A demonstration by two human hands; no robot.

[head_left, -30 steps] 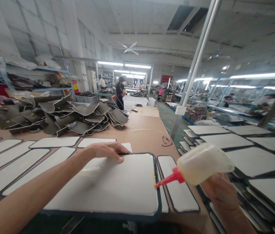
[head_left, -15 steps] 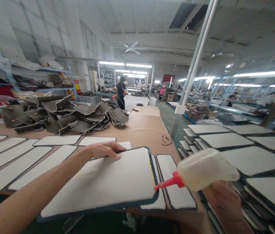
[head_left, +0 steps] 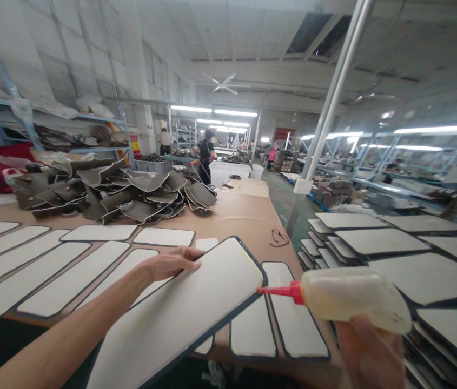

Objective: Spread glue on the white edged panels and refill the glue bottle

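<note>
My left hand lies on the far edge of a large white panel with dark edging, fingers curled over the rim, and holds it turned at an angle above the table. My right hand grips a translucent glue bottle lying nearly level. Its red nozzle points left and touches the panel's right corner. Beneath the panel, narrower white panels lie flat on the brown table.
Rows of long white panels cover the table's left side. A heap of grey-green leather pieces sits behind them. More white panels are spread on racks at the right. A steel post stands beyond the table; people work far back.
The large panel has turned counter-clockwise and slid toward me, its right corner now pointing at the nozzle. The bottle has tipped level and dropped lower. My left hand stayed on the far edge.
</note>
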